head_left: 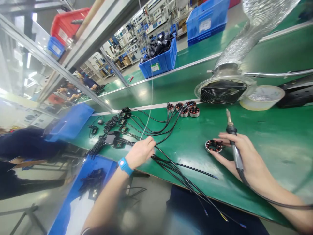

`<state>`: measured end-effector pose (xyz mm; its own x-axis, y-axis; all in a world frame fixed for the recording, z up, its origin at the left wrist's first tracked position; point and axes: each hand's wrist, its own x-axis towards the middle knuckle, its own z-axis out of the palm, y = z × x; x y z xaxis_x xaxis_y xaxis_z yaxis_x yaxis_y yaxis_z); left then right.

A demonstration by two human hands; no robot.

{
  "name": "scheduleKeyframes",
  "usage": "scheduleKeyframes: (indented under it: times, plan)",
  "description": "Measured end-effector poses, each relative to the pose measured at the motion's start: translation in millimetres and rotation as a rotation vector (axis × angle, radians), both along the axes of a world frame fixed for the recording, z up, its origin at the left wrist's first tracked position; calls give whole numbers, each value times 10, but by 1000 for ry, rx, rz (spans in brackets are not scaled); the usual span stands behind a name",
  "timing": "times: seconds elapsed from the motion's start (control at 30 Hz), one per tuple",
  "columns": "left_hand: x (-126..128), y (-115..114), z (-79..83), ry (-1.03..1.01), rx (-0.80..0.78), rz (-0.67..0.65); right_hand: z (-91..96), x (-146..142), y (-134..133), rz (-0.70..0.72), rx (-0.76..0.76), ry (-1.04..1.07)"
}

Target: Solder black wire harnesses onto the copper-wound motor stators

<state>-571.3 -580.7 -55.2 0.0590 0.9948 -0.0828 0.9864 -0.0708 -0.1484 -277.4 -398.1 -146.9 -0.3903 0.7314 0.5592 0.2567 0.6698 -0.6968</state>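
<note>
My right hand (246, 156) grips a soldering iron (236, 153), its tip pointing up and away. The thumb and fingers of this hand also reach round a ring-shaped motor stator (207, 148) with dark windings, low over the green bench. My left hand (141, 151), with a blue wristband (126, 165), is closed above a bundle of black cables (171, 166); its fingertips hide what they pinch. A thin pale wire (152, 94) hangs from above and runs down to the left hand. Coloured wire ends lie over the bench's front edge.
Several stators (194, 112) with cables stand at the bench's back. Small circuit boards (123, 128) and coiled cables lie left. A fume fan (222, 93) with foil duct and a round tub (262, 98) are behind the right hand. A blue bin (158, 63) stands beyond; another person (26, 147) is left.
</note>
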Motion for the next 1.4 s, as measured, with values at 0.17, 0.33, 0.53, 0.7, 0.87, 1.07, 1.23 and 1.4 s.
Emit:
scheduleKeyframes:
  times: [0.17, 0.33, 0.53, 0.7, 0.87, 1.07, 1.23, 1.4]
  plan:
    - [214, 352, -257, -6, -33, -85, -25, 151, 32, -3, -29, 28]
    - [811, 584, -345, -205, -130, -358, -27, 214, 34, -17, -77, 48]
    - [1119, 770, -337, -511, -202, -443, -23, 226, 22, -11, -87, 49]
    - [1112, 876, -408, -689, -203, -352, -21, 239, 9, 5, -119, 63]
    - [1087, 840, -389, -767, -287, -373, -9, 236, 5, 8, -125, 73]
    - [1096, 804, -291, -738, -274, -348, 55, 179, -52, 90, -171, 56]
    - [970, 955, -140, -977, 17, -70, 155, 71, -96, 211, -200, 21]
    - [882, 1137, -146, -1253, 114, -11, 218, -7, -111, 242, -149, 6]
